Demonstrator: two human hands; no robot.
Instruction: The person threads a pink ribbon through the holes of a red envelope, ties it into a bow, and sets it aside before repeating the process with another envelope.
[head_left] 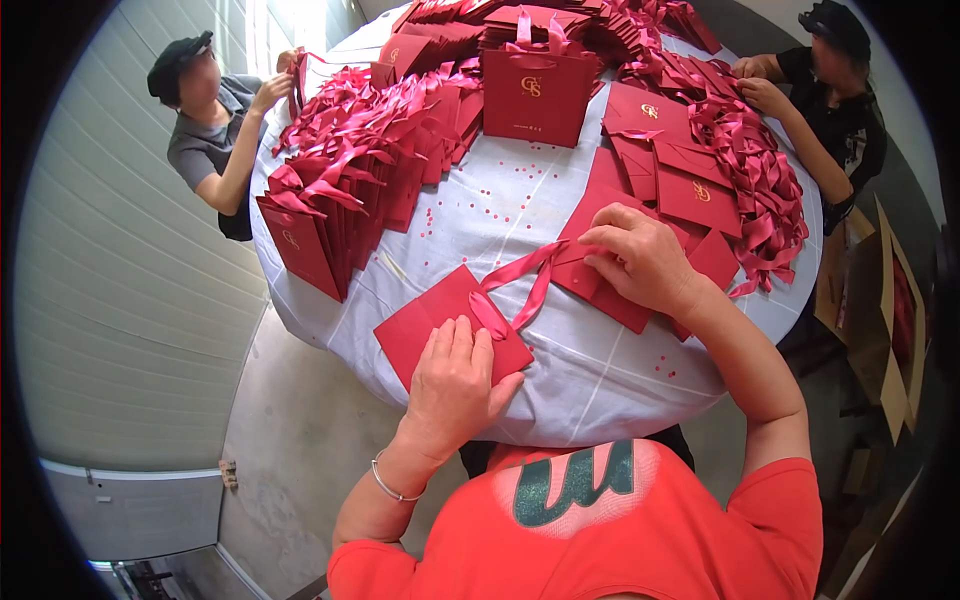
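A flat red paper gift bag (415, 320) lies on the table in front of me. My left hand (455, 370) rests on it, palm down and fingers stretched out. From the bag's edge a pink satin ribbon (538, 262) loops up and to the right. At its far end my right hand (642, 260) pinches the ribbon between thumb and fingers, just above other flat red bags (605, 295). Part of the ribbon near the bag lies beside my left fingertips. My right palm hides some of the bags beneath it.
Red bags with ribbons stand in a row at the left (305, 245). One upright bag (537, 95) stands at the far middle. Ribboned bags heap at the right (745, 180). Red dots scatter over the white tablecloth (480, 215). Two people work across the table; a cardboard box (885, 330) is at right.
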